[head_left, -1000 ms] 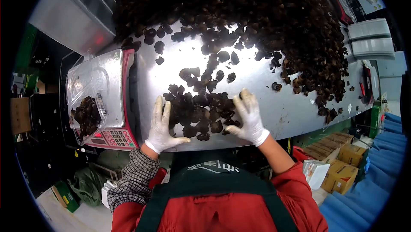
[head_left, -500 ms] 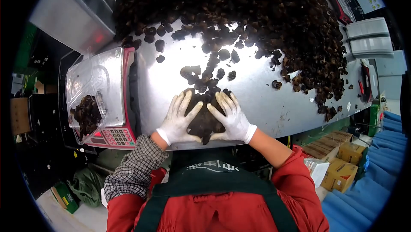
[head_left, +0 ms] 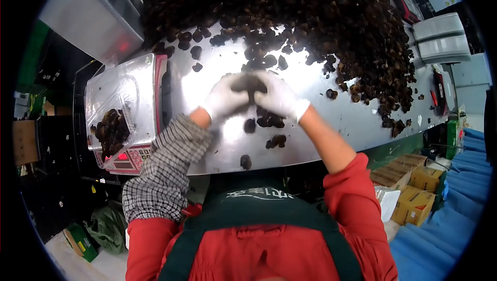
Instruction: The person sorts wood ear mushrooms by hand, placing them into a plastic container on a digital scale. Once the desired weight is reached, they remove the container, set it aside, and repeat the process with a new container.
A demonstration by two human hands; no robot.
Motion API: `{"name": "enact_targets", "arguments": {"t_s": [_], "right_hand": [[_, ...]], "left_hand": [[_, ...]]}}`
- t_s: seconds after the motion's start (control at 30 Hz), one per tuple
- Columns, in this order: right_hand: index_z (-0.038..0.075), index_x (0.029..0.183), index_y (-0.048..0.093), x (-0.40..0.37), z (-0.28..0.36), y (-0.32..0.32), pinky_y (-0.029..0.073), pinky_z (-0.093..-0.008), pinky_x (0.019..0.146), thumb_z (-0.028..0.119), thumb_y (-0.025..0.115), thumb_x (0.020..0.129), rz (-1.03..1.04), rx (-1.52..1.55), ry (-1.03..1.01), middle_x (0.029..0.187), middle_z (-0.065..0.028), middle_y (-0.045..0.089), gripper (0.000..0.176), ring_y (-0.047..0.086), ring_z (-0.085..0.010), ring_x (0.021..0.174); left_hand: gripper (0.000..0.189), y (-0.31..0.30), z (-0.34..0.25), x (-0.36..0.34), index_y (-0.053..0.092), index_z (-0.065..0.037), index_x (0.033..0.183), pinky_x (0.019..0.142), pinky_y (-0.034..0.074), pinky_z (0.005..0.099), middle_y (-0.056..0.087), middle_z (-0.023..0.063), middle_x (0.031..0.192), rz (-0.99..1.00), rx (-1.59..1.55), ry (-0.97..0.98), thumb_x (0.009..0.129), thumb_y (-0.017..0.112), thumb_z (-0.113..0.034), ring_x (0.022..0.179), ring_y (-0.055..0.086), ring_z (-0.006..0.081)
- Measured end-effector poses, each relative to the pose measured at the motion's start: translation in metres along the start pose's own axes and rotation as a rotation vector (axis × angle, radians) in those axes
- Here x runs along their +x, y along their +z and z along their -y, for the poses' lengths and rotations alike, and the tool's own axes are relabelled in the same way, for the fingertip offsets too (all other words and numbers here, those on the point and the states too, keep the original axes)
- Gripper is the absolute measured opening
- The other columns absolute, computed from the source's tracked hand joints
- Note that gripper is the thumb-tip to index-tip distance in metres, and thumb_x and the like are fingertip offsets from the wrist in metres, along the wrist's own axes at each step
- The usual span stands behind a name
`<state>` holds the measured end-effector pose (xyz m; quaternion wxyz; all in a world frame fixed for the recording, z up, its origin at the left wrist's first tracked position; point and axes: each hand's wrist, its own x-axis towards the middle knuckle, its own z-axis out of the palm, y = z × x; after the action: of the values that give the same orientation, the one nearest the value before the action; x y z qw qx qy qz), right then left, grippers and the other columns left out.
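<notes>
both hands (head_left: 252, 96) have lifted the gathered mushrooms (head_left: 247, 82) off the table.

A clump of dark brown, wrinkled mushroom pieces (head_left: 248, 83) was pressed between the white-gloved left hand (head_left: 223, 99) and the white-gloved right hand (head_left: 279, 97), over the shiny steel worktop (head_left: 321, 125). Only its top showed between the fingertips; the gloves hid the rest. Beneath the hands, a few loose pieces of the same kind (head_left: 270, 121) lay flat on the worktop, apart from one another. One single piece (head_left: 245, 162) lay close to the near edge. All were matt, curled and irregular, nearly black against the metal.
</notes>
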<state>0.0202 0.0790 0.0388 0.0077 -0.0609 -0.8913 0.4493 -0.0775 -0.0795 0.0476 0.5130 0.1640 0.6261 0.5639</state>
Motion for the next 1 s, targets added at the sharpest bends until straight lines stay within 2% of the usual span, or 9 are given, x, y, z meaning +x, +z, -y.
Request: {"name": "enact_targets", "arguments": {"t_s": [0.03, 0.13, 0.3, 0.57, 0.63, 0.7, 0.83, 0.9, 1.0], "right_hand": [[0.0, 0.114, 0.056, 0.015, 0.006, -0.01, 0.052, -0.0353, 0.078, 0.014, 0.061, 0.075, 0.015, 0.091, 0.069, 0.102, -0.0199, 0.063, 0.042, 0.064, -0.029, 0.085], [0.0, 0.11, 0.06, 0.036, 0.03, -0.039, 0.051, -0.0285, 0.064, 0.018, 0.063, 0.076, 0.113, 0.272, 0.133, 0.081, -0.0071, 0.064, 0.039, 0.061, -0.0163, 0.071], [0.004, 0.121, 0.058, 0.035, 0.053, -0.055, 0.042, -0.019, 0.046, 0.019, 0.059, 0.086, 0.225, 0.513, 0.216, 0.092, -0.0048, 0.062, 0.038, 0.056, -0.0062, 0.062], [0.003, 0.119, 0.055, 0.025, 0.051, -0.031, 0.041, -0.0206, 0.043, 0.016, 0.048, 0.094, 0.174, 1.054, 0.187, 0.088, -0.005, 0.061, 0.029, 0.057, -0.01, 0.06], [0.003, 0.118, 0.056, 0.026, 0.043, -0.012, 0.041, -0.0215, 0.043, 0.018, 0.048, 0.095, 0.037, 0.838, 0.226, 0.085, -0.0053, 0.062, 0.029, 0.057, -0.01, 0.059], [0.003, 0.117, 0.057, 0.025, 0.048, 0.005, 0.042, -0.0216, 0.043, 0.019, 0.048, 0.095, 0.057, 0.797, 0.261, 0.082, -0.0053, 0.062, 0.028, 0.056, -0.0101, 0.058], [0.001, 0.114, 0.061, 0.029, 0.064, 0.036, 0.042, -0.018, 0.046, 0.021, 0.054, 0.093, -0.002, 0.558, 0.279, 0.082, -0.0044, 0.065, 0.03, 0.056, -0.0072, 0.056], [0.001, 0.117, 0.06, 0.035, 0.061, 0.053, 0.043, -0.0183, 0.047, 0.018, 0.056, 0.093, -0.026, 0.478, 0.267, 0.081, -0.0038, 0.063, 0.03, 0.055, -0.0059, 0.056], [0.001, 0.119, 0.059, 0.037, 0.066, 0.068, 0.042, -0.0181, 0.049, 0.015, 0.06, 0.09, -0.017, 0.421, 0.227, 0.082, -0.0022, 0.061, 0.032, 0.05, -0.005, 0.056]], "left_hand": [[0.043, -0.017, 0.01, 0.021, 0.058, -0.001, 0.119, 0.055, 0.051, 0.0243, 0.067, 0.0095, 0.094, -0.022, 0.08, 0.195, 0.078, 0.064, -0.013, 0.073, 0.063, 0.0139], [0.036, -0.028, -0.049, 0.004, 0.058, 0.0, 0.116, 0.052, 0.053, 0.0222, 0.064, 0.0084, 0.078, -0.039, 0.132, 0.028, 0.081, 0.059, -0.009, 0.06, 0.063, 0.0124], [0.022, -0.049, -0.046, -0.017, 0.064, -0.005, 0.103, 0.046, 0.046, 0.0197, 0.061, 0.0027, 0.07, -0.03, -0.179, 0.043, 0.084, 0.063, -0.016, 0.052, 0.055, 0.0084], [0.027, -0.05, -0.018, -0.076, 0.064, -0.001, 0.1, 0.063, 0.059, 0.0373, 0.069, 0.0122, 0.087, -0.232, -0.715, 0.075, 0.079, 0.067, -0.018, 0.075, 0.068, 0.0247], [0.03, -0.048, -0.022, -0.094, 0.063, -0.002, 0.103, 0.064, 0.058, 0.0386, 0.068, 0.0128, 0.09, -0.369, -0.717, -0.005, 0.078, 0.069, -0.018, 0.076, 0.068, 0.0264], [0.037, -0.058, -0.024, -0.116, 0.057, -0.002, 0.108, 0.06, 0.057, 0.0344, 0.064, 0.0127, 0.095, -0.158, -0.879, 0.048, 0.077, 0.071, -0.016, 0.076, 0.065, 0.0232], [0.037, -0.089, -0.027, -0.164, 0.056, 0.0, 0.107, 0.057, 0.056, 0.0309, 0.064, 0.0138, 0.091, -0.11, -0.894, 0.302, 0.078, 0.07, -0.018, 0.073, 0.065, 0.0227], [0.038, -0.103, -0.044, -0.197, 0.057, 0.0, 0.109, 0.054, 0.052, 0.0272, 0.064, 0.0098, 0.08, -0.417, -0.799, 0.337, 0.079, 0.069, -0.019, 0.062, 0.061, 0.0178], [0.035, -0.149, -0.061, -0.242, 0.056, 0.0, 0.115, 0.058, 0.053, 0.0257, 0.066, 0.0131, 0.092, -0.373, -0.473, 0.518, 0.084, 0.062, -0.014, 0.066, 0.063, 0.016]]}}
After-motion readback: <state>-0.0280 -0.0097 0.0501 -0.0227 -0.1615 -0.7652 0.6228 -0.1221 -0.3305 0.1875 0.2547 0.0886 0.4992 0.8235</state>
